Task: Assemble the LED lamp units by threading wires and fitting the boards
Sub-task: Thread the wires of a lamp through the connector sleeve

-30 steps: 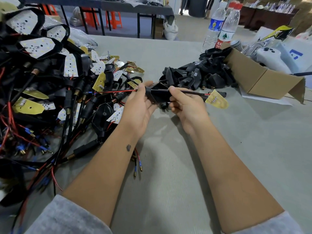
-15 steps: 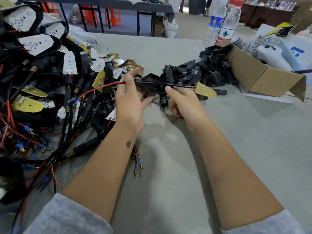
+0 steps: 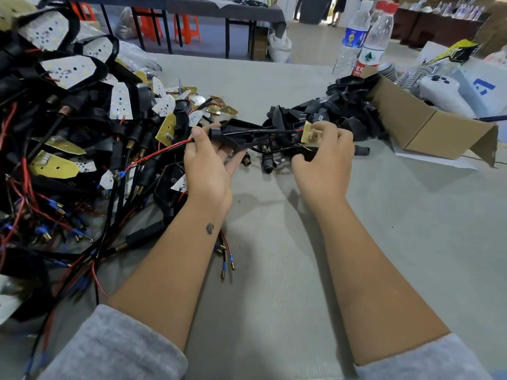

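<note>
A grey tabletop (image 3: 274, 297) carries everything. Its largest load is the heap of assembled lamp units (image 3: 68, 127) on the left: black housings with white LED boards, black cables with brass ends, and red wires with blue terminals. Right of centre lies a pile of empty black housings (image 3: 343, 111) spilling from an open cardboard box (image 3: 428, 127). Behind the box stand two clear water bottles (image 3: 365, 42), and a white handheld controller (image 3: 444, 89) lies just beside the box on its far side.

Both forearms reach in from grey sleeves (image 3: 118, 346). Between the hands, above the tabletop, is the unit being worked on: a black lamp housing (image 3: 238, 130) held roughly level, its narrow end to the left.

The left hand (image 3: 208, 171) has its grip clenched round the narrow end of the housing, thumb on top, where a red wire (image 3: 159, 154) leaves and trails down to the left into the heap.

The right hand (image 3: 323, 152) has its grip pinching a small yellow-backed LED board (image 3: 310, 134) near the wide end of the housing. Thin red and black leads (image 3: 269, 131) run from the board's left edge along the top of the housing toward the left hand.
</note>
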